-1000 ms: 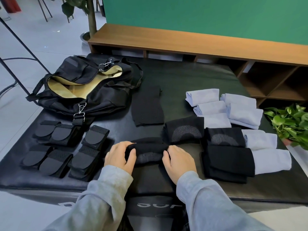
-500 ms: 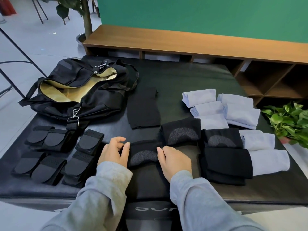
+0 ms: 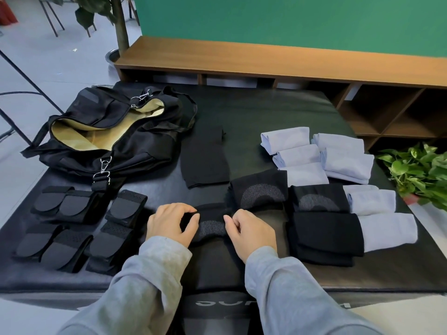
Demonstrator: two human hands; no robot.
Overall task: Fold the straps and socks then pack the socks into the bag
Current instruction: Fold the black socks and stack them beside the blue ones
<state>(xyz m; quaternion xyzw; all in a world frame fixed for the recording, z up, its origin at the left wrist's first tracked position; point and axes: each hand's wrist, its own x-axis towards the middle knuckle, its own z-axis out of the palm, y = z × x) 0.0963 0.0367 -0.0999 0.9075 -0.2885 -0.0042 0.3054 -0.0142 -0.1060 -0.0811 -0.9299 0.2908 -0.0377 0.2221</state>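
Note:
A folded black sock (image 3: 212,227) with a grey heel patch lies near the front of the black table (image 3: 278,112). My left hand (image 3: 170,223) grips its left end and my right hand (image 3: 251,232) pinches its right end. Further folded black socks (image 3: 260,192) and pale blue socks (image 3: 300,153) lie to the right. One flat black sock (image 3: 205,160) lies behind. The open black bag (image 3: 108,134) with tan lining sits at the back left. Folded black straps (image 3: 70,226) lie at the front left.
A low wooden shelf unit (image 3: 266,59) runs behind the table under a green wall. A leafy green plant (image 3: 418,170) stands at the right edge. A potted tree trunk (image 3: 122,25) and chair legs stand on the floor at the back left.
The black sock between my hands has been folded over, so its grey heel patch now faces up. Both hands stayed at its ends with fingers curling onto it.

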